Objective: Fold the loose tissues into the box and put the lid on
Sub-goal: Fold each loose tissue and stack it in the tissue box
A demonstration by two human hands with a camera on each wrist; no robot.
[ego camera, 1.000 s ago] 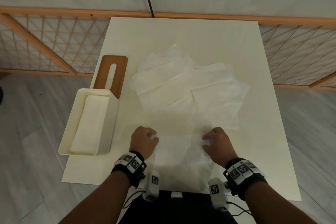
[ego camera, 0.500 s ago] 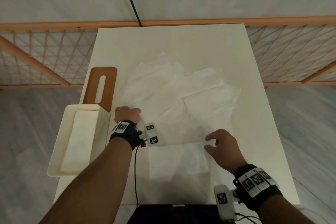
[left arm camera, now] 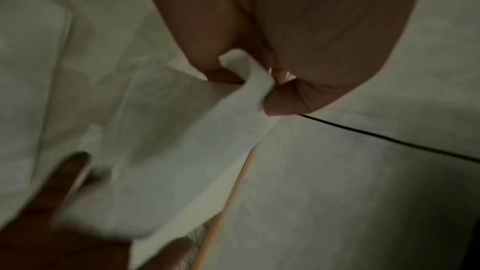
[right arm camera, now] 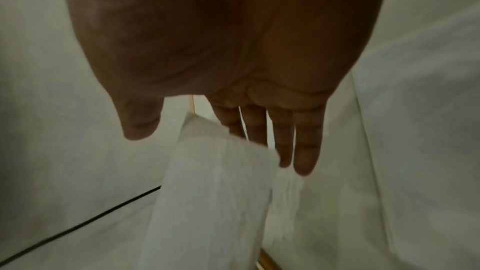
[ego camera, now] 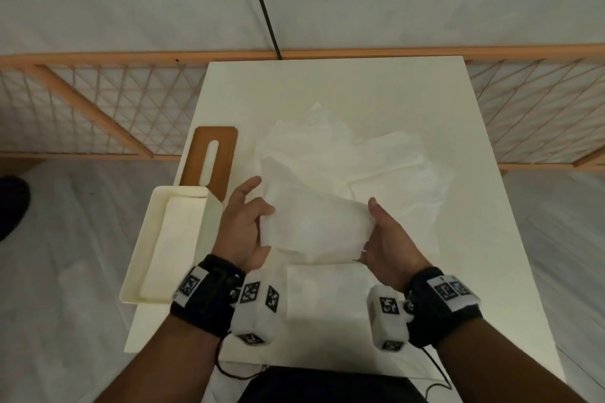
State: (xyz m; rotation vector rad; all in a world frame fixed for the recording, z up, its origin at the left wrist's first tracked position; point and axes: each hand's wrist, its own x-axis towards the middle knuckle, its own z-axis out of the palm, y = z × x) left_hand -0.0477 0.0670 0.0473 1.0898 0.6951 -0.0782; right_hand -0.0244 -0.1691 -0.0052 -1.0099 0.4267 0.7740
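Above the table, my left hand pinches the left edge of a white tissue between thumb and fingers. The left wrist view shows that pinch on the tissue. My right hand meets the tissue's right edge with straight fingers, thumb held apart. A folded tissue lies flat below the hands. Behind them spreads the pile of loose tissues. The cream box stands at the left edge with tissues inside. Its brown slotted lid lies just behind it.
The white table is narrow, and the box overhangs its left edge. A wooden lattice fence runs behind the table. A black cable hangs down the back wall. Grey floor lies on both sides.
My left hand drew back from the pile beside the box, lifting a tissue. My right hand rose from the table to meet the tissue's right edge. The folded tissue stays on the table.
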